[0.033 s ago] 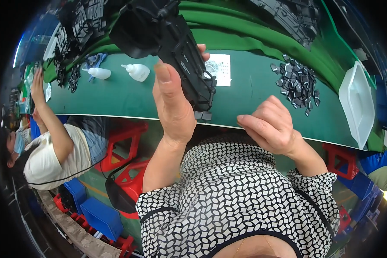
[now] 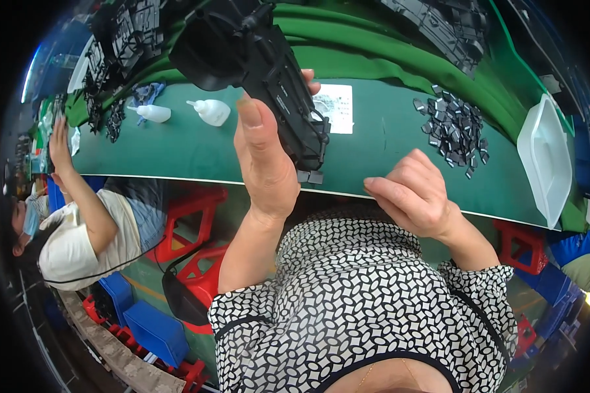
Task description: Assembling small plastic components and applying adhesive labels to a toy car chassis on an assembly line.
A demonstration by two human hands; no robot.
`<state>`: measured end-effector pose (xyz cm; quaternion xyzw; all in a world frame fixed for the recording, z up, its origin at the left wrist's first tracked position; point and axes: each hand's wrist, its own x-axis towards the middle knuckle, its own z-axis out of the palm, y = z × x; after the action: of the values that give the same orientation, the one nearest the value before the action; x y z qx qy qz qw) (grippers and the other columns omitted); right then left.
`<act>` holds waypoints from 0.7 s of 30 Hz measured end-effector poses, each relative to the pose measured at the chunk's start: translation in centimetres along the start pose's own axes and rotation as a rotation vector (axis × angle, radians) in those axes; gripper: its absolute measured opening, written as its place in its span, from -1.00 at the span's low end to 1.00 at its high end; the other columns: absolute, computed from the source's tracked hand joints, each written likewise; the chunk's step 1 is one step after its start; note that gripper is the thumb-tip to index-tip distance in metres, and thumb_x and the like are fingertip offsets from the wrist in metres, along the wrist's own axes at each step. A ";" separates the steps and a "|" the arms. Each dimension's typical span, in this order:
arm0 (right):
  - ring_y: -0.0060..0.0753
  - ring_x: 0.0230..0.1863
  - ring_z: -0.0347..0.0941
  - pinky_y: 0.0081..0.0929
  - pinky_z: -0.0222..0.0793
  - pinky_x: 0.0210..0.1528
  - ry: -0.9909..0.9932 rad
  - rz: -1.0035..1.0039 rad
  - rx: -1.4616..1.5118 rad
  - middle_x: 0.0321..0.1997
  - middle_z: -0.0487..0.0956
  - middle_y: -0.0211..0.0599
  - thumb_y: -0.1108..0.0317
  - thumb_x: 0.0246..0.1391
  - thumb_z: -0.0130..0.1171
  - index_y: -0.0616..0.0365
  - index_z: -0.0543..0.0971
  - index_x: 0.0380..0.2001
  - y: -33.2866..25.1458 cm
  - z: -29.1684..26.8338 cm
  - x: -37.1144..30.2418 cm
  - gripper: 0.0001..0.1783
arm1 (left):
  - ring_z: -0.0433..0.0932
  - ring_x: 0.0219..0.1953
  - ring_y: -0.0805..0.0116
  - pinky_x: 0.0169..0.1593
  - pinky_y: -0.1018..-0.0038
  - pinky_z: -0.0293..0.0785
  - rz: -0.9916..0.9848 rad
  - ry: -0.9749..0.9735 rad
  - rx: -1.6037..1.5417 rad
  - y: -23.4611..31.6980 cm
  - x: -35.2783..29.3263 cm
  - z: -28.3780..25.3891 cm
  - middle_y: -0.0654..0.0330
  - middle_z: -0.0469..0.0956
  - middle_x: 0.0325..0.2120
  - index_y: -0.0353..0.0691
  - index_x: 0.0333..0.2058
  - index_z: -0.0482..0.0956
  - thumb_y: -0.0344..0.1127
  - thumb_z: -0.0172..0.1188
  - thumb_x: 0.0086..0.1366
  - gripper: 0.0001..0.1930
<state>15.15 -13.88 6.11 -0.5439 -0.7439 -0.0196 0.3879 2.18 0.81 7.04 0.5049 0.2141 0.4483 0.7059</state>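
Over the green table, a large black molded plastic part [image 2: 282, 98] is held up in my left hand [image 2: 267, 164]. The thumb lies along its near side, and fingertips show beyond its far edge. My right hand [image 2: 416, 196] is apart from that part, above the table's front edge, with its fingers curled in; whatever they hold, if anything, is hidden. Small grey pieces [image 2: 314, 177] sit at the table edge just below the black part. To the right lies a pile of small dark pieces [image 2: 453, 128]. A printed white sheet [image 2: 339, 108] is partly behind the black part.
Two white squeeze bottles [image 2: 212, 112] stand left of my left hand. More black molded parts [image 2: 128, 33] lie at the back left and back right by green cloth [image 2: 367, 49]. A white tray [image 2: 545, 164] is at far right. A masked co-worker [image 2: 78, 242] works at left.
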 end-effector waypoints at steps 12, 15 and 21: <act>-0.80 -0.58 0.20 -0.76 0.10 -0.57 -0.087 1.095 1.028 -0.60 0.39 -0.56 0.34 0.13 0.07 0.25 0.55 -0.40 -1.8 0.3 4.0 -0.81 | 0.43 -0.06 0.14 0.06 0.29 0.32 0.151 0.059 0.150 0.4 1.1 1.2 -0.09 0.38 -0.07 -0.30 0.14 0.14 0.47 -0.40 0.15 -0.08; -0.81 -0.60 0.18 -0.77 0.07 -0.59 -0.111 1.150 1.149 -0.65 0.37 -0.59 0.29 0.15 0.06 0.23 0.55 -0.40 -1.8 1.4 4.6 -0.79 | 0.42 -0.05 0.10 0.07 0.29 0.31 0.129 0.083 0.142 0.5 1.5 1.2 -0.09 0.38 -0.06 -0.32 0.14 0.15 0.49 -0.49 0.14 -0.05; -0.79 -0.62 0.18 -0.75 0.08 -0.59 -0.108 1.160 1.278 -0.64 0.38 -0.58 0.29 0.16 0.06 0.22 0.53 -0.46 -1.4 2.3 4.6 -0.77 | 0.44 -0.07 0.09 0.05 0.28 0.34 0.140 0.104 0.196 0.5 1.3 2.1 -0.13 0.39 -0.08 -0.34 0.14 0.14 0.47 -0.49 0.16 -0.06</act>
<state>12.21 -9.79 7.86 -0.5154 -0.2346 0.6295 0.5320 4.24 0.86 8.54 0.5611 0.2575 0.4991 0.6081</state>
